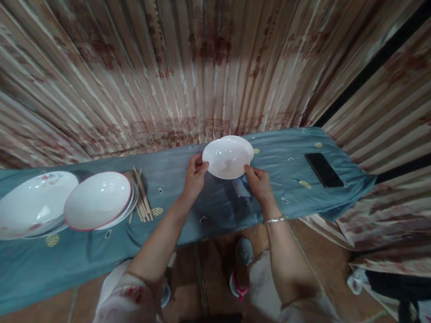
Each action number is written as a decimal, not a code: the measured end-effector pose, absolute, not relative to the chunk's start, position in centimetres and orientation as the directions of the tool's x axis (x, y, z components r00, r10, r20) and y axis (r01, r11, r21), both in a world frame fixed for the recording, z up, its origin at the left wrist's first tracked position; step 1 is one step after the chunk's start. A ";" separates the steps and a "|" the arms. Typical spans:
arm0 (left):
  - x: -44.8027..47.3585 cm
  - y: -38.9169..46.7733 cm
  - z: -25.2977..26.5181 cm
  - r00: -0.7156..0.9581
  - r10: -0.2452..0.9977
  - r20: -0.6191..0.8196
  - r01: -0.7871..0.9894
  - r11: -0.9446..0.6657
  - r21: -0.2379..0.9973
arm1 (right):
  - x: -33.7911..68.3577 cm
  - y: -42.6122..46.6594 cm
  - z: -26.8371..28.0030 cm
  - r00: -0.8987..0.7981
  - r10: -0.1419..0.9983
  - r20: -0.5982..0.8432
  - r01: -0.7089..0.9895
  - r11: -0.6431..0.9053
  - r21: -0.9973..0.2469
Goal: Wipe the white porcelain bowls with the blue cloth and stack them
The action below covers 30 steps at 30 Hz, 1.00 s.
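Note:
A white bowl is held above the cloth-covered table, its inside facing me. My left hand grips the left rim, thumb on the near edge. On the right rim, my right hand pinches the edge between thumb and fingers; a bracelet circles that wrist. To the left stands a stack of white bowls with a red rim. Beside it sits a stack of larger white plates with a floral pattern. Several wooden chopsticks lie just right of the bowl stack.
The blue-green tablecloth covers a long, narrow table. A black phone lies near its right end. Pleated curtains hang right behind the table and along the right side. Tiled floor shows below.

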State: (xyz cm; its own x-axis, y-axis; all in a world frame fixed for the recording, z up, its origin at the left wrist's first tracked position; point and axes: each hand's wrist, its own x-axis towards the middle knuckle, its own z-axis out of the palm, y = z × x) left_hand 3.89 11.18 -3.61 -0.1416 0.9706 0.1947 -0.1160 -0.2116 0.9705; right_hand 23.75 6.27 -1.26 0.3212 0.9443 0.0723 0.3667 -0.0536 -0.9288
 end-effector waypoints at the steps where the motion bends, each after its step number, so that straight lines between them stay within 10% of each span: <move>1: 4.1 12.0 -3.7 -0.130 0.973 0.190 -0.126 -0.206 0.970 | 23.9 6.6 -1.4 0.335 0.939 0.072 0.361 -0.057 -0.931; 30: 6.7 19.9 -7.4 -0.038 0.982 0.185 0.042 -0.183 0.982 | 25.9 10.5 -3.1 0.473 0.876 0.095 0.468 -0.159 -0.869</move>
